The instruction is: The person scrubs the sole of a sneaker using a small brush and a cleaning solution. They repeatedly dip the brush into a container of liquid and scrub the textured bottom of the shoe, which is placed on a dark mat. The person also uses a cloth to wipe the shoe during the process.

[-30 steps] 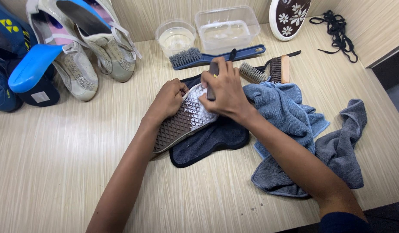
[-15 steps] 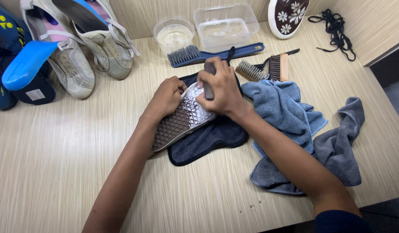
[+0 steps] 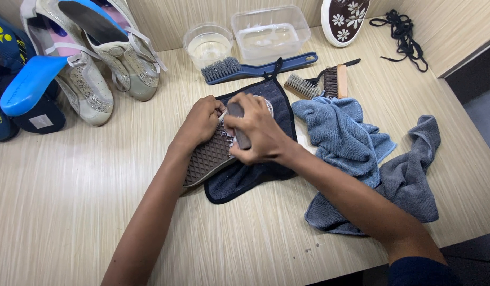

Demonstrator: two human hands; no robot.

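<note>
The person is in the middle of scrubbing a shoe [image 3: 210,156], which lies sole-up on a dark blue mat [image 3: 255,169] at the centre of the pale wooden table [image 3: 70,212]; the patterned tread faces the camera, with what looks like white foam at the far end of the sole. The left hand [image 3: 200,123] is curled over the far end of the shoe, fingers closed on it to pin it down, while the right hand [image 3: 255,135] is wrapped tight around a dark-handled brush [image 3: 238,124] pressed against the sole (its bristles are hidden under the hand, so how they meet the tread cannot be told). Just right of the mat lie a blue cloth [image 3: 343,135] and a grey cloth [image 3: 412,175], partly overlapping. Beyond the mat sit a long blue brush [image 3: 255,68], two small wooden brushes [image 3: 319,85], a round tub of water [image 3: 208,45] and a rectangular clear container [image 3: 270,33]. A pair of pale sneakers [image 3: 102,69] stands at the far left beside blue shoes [image 3: 17,79], and a brown flowered shoe [image 3: 343,18] and black laces [image 3: 401,29] lie at the far right. The work appears to be the scrubbing stage, and the next stroke likely calls for steady downward pressure from the left hand so the shoe does not slide on the mat, with the brush kept flat along the grooves.
</note>
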